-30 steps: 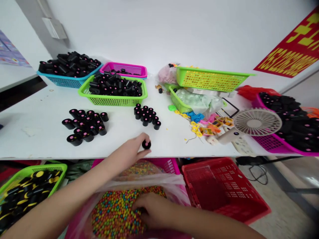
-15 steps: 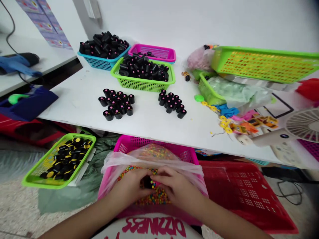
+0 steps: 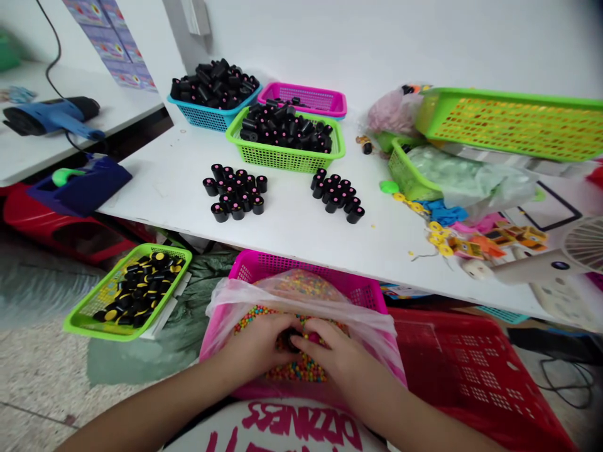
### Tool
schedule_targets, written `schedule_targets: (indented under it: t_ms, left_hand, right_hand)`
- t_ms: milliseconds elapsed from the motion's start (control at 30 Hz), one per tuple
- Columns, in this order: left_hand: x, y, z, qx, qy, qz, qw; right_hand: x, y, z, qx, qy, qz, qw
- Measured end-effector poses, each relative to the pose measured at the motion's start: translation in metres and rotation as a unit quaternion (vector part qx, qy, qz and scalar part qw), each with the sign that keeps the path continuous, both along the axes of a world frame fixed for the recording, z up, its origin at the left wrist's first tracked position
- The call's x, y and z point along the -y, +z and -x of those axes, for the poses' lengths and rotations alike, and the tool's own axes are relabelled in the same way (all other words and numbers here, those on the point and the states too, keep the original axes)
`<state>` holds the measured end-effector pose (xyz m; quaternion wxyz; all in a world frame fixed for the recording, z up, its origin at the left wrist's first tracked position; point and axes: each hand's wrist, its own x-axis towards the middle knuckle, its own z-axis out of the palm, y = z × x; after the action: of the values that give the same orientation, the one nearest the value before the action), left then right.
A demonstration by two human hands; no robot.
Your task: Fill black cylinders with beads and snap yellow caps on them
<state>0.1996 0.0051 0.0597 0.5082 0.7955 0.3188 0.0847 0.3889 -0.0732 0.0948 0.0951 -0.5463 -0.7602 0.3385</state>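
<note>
Left hand point(image 3: 264, 342) grips a black cup point(image 3: 294, 341) over the bead basket point(image 3: 245, 267) — cup sits just above the beads point(image 3: 301, 370), inside the basket's plastic bag point(image 3: 374, 323). Right hand point(image 3: 332, 345) has curled fingers at the cup; a pink bit point(image 3: 314, 338) shows there, can't tell if gripped. Beyond the bead basket: table point(image 3: 292, 232) with two groups of black cups point(image 3: 235, 191). Left of it, green basket point(image 3: 75, 323); right, red crate point(image 3: 433, 370).

left hand point(image 3: 259, 344) leaves the tabletop point(image 3: 287, 232), now sits just beside right hand point(image 3: 332, 348) | black cup point(image 3: 294, 344) now between both hands | right hand, lifted from the multicoloured beads point(image 3: 301, 371), now meets cup
</note>
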Motion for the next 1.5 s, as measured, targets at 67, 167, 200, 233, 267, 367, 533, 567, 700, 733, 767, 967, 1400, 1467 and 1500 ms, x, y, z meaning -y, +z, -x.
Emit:
schedule_targets:
  t_ms: [67, 167, 200, 233, 267, 367, 533, 567, 700, 733, 767, 967, 1400, 1467, 1500]
  left_hand:
    - [0.000, 0.001, 0.001, 0.004, 0.000, -0.004, 1.000]
    - [-0.008, 0.009, 0.007, 0.022, 0.024, -0.037, 0.999]
    - [-0.013, 0.013, 0.011, 0.031, 0.039, -0.051, 0.997]
    - [-0.021, 0.018, 0.016, 0.041, 0.061, -0.069, 0.995]
    - [-0.030, 0.024, 0.022, 0.052, 0.090, -0.089, 0.991]
    - [-0.067, 0.042, 0.045, 0.076, 0.230, -0.145, 0.959]
    - [-0.140, 0.051, 0.079, 0.045, 0.438, -0.181, 0.879]
    - [-0.153, 0.049, 0.082, 0.027, 0.448, -0.185, 0.874]
    - [-0.184, 0.036, 0.082, 0.033, 0.440, -0.194, 0.876]
    - [-0.185, 0.034, 0.079, 0.042, 0.436, -0.217, 0.873]
    - [-0.183, 0.035, 0.073, 0.047, 0.432, -0.257, 0.863]
    - [-0.150, 0.063, -0.005, 0.066, 0.279, -0.491, 0.822]
    - [-0.297, 0.045, -0.188, 0.128, 0.292, -0.102, 0.942]
    - [-0.306, 0.040, -0.189, 0.136, 0.284, -0.085, 0.945]
    - [-0.309, 0.038, -0.189, 0.141, 0.279, -0.077, 0.947]
  right_hand:
    - [0.001, 0.001, -0.002, -0.004, 0.004, 0.014, 1.000]
    - [0.001, 0.002, -0.010, 0.003, 0.022, 0.023, 0.999]
    - [0.000, 0.001, -0.015, 0.019, 0.026, 0.025, 0.999]
    - [0.000, -0.001, -0.019, 0.045, 0.027, 0.031, 0.998]
    - [-0.001, -0.006, -0.024, 0.081, 0.024, 0.040, 0.996]
    - [-0.003, -0.028, -0.034, 0.198, -0.001, 0.072, 0.978]
    - [-0.006, -0.064, -0.020, 0.266, -0.010, 0.099, 0.959]
    - [-0.007, -0.066, -0.014, 0.265, -0.007, 0.098, 0.959]
    - [-0.013, -0.066, 0.005, 0.240, 0.013, 0.099, 0.966]
    - [-0.014, -0.065, 0.007, 0.231, 0.019, 0.098, 0.968]
    - [-0.014, -0.065, 0.007, 0.217, 0.026, 0.098, 0.971]
    - [-0.013, -0.061, 0.001, 0.071, 0.034, 0.121, 0.990]
    - [-0.020, -0.070, -0.001, 0.056, 0.093, 0.074, 0.991]
    - [-0.021, -0.074, -0.003, 0.056, 0.095, 0.077, 0.991]
    - [-0.021, -0.076, -0.004, 0.054, 0.092, 0.077, 0.991]
